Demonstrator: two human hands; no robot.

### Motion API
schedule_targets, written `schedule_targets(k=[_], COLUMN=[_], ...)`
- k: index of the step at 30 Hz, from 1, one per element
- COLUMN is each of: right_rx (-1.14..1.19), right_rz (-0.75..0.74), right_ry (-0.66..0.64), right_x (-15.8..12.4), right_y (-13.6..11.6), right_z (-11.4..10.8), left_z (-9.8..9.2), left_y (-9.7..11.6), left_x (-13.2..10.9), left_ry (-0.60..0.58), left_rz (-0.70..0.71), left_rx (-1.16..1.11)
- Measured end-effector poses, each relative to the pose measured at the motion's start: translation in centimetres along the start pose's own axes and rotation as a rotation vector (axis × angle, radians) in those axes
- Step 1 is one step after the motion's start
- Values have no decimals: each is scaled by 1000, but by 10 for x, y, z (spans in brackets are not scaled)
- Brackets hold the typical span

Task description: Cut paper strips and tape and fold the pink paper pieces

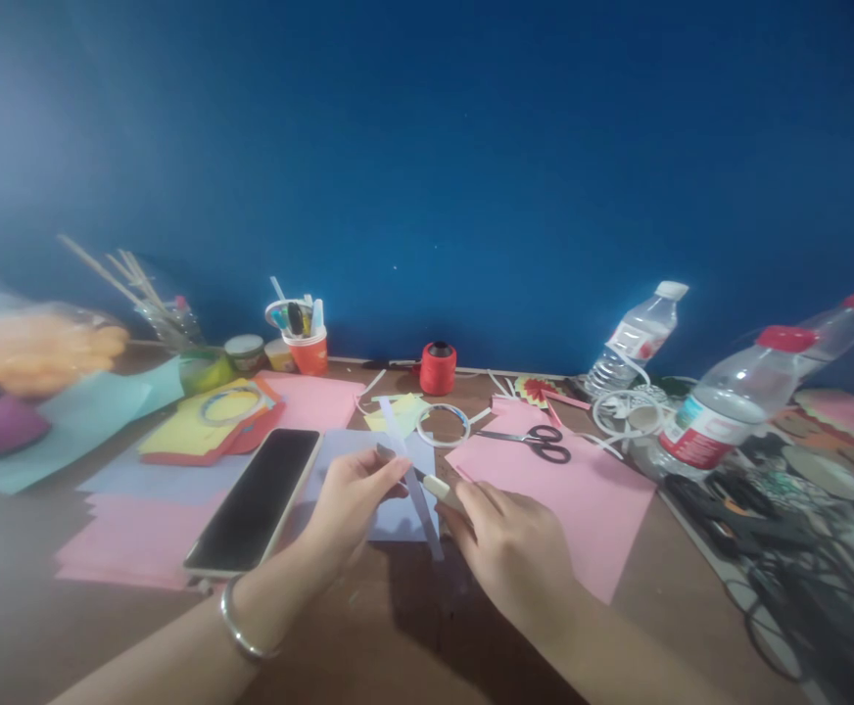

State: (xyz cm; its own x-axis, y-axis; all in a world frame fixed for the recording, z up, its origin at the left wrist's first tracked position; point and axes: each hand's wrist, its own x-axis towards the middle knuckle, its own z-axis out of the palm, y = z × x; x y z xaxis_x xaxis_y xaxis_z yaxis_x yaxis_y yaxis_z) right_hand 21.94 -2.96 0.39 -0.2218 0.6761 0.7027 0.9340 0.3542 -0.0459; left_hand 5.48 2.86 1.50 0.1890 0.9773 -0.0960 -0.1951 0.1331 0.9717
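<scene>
The left hand [350, 494] comes from the lower left over the tabletop [346, 627], its wrist low and a bracelet [230, 617] around it. Its thumb and forefinger are pinching a strip [413, 492], and the other fingers are curled behind. The right hand [511, 539] comes from the lower right, with the back of it turned up, and its fingers are closed around the pale handle of a tool [442, 492]. The front part of the tool points to the left hand and crosses the strip; what kind of tool it is, I cannot tell.

The strip is above the middle of the tabletop, over a lilac sheet [402, 529]. Its long axis runs from the back edge toward the person, slanting: the far end points left, the near end right.

I count one phone [258, 504] left of the left hand, one pair of scissors [526, 440] lying on a pink sheet [589, 499], and one red spool [439, 370] near the back edge. Toward the right edge of the tabletop there are three bottles [739, 392], two with red caps and one with a white cap.
</scene>
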Motion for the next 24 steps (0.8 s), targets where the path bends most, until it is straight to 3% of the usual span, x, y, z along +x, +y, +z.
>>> schedule_targets(k=[24], right_rx=[1], right_rz=[-10], right_ry=[15], right_x=[1], right_y=[-1], right_z=[0], left_z=[-3], left_y=[-11], left_x=[1], left_ry=[-8], left_rz=[-12], left_rx=[95])
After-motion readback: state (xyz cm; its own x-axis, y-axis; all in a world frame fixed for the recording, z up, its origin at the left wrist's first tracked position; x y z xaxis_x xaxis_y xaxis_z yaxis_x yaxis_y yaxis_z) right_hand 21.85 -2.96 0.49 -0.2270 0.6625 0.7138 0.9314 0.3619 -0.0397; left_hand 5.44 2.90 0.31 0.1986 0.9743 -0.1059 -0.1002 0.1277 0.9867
